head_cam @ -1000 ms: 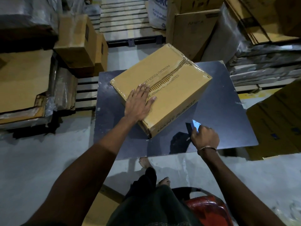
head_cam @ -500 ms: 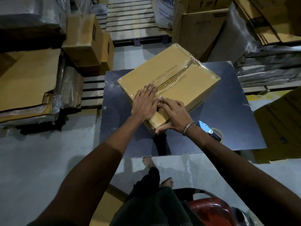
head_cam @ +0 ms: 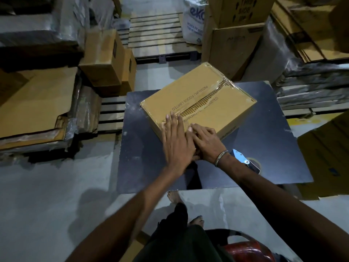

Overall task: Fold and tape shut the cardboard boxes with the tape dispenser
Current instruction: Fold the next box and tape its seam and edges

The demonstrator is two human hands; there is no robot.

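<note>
Pressing tape down with both flat hands: left hand (head_cam: pixel 176 137), right hand (head_cam: pixel 204 142) on box (head_cam: pixel 198 103). We released the dispenser (head_cam: pixel 245 160) onto the surface (head_cam: pixel 264 129) a second ago; seam sealed.

Warehouse or packing store: stacked cardboard cartons (head_cam: pixel 236 52), flattened board (head_cam: pixel 35 104), wooden pallets (head_cam: pixel 156 33), a printed sack (head_cam: pixel 194 23), bare concrete floor (head_cam: pixel 47 195).

left hand (head_cam: pixel 176 140) flat on box (head_cam: pixel 198 103) | right hand (head_cam: pixel 204 142) beside | dispenser (head_cam: pixel 245 160) on table (head_cam: pixel 273 148)

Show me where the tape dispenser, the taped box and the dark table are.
tape dispenser (head_cam: pixel 243 159), head view, blue body beside the right wrist.
taped box (head_cam: pixel 232 108), head view, top face.
dark table (head_cam: pixel 264 140), head view, bare surface right of the box.
</note>
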